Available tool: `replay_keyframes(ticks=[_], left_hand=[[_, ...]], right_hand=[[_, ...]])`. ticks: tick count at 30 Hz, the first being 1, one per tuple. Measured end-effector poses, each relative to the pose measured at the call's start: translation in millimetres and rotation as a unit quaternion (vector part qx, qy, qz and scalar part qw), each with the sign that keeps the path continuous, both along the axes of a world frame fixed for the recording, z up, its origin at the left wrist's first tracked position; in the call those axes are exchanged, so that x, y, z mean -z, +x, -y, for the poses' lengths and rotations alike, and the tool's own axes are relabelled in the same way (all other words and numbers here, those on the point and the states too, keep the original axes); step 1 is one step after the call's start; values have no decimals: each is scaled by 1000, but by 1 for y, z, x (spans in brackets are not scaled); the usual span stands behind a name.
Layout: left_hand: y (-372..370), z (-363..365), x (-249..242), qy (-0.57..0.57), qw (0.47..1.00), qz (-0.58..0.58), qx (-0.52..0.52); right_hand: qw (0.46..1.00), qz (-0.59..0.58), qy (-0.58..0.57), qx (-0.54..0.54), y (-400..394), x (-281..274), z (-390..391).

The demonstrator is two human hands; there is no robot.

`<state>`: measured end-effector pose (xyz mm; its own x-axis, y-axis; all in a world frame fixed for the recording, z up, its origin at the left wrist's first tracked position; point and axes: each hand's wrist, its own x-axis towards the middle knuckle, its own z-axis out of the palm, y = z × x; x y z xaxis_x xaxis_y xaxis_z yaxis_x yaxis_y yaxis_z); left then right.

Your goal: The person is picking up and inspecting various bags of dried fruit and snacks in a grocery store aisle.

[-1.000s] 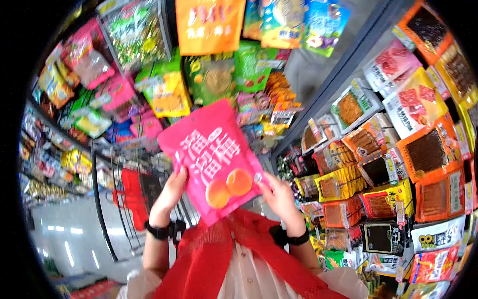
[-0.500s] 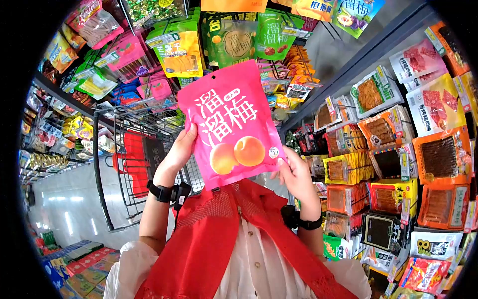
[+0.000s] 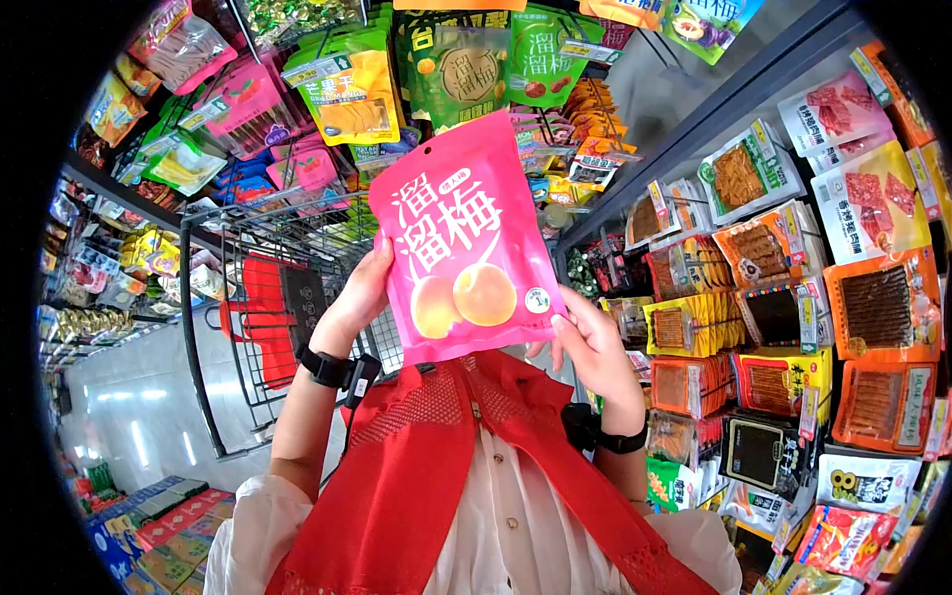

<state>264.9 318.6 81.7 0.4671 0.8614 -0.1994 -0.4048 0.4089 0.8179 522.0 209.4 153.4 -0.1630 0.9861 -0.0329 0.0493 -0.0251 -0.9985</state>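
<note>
A pink snack bag (image 3: 471,238) with white characters and two orange fruits on its front hangs between my hands in the middle of the view, its top leaning slightly left. My left hand (image 3: 365,288) grips its left edge, with the fingers partly hidden behind the bag. At the lower right corner, my right hand (image 3: 585,342) holds the bag with the thumb on its front and the other fingers partly behind it. Dark bands circle both wrists.
To the left stands a wire shopping cart (image 3: 223,327) with a red part (image 3: 268,322). Racks of hanging snack bags are ahead, including a yellow and green bag (image 3: 352,99). More packets, such as an orange one (image 3: 883,307), hang on the right. Boxes (image 3: 164,526) lie at lower left.
The pink bag has tilted a little more and its upper part has shifted slightly right and up. Both hands have moved slightly with it and still hold it.
</note>
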Motion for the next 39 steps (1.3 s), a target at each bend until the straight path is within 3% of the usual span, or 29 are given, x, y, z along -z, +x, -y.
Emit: replay_keyframes(ticks=[13,35,38,39], left_hand=[[7,-4,3,-31,995,86,-42],[13,-2,-22,-22,993,104,-55],[30,-5,-14,-120,976,171,-56],[34,-14,1,-109,927,356,57]], right_hand=[[999,-1,-13,-31,3,-4,-4],[997,-25,43,-65,9,-13,0],[990,8,64,-129,1,-32,0],[983,9,70,-168,-4,-39,-4]])
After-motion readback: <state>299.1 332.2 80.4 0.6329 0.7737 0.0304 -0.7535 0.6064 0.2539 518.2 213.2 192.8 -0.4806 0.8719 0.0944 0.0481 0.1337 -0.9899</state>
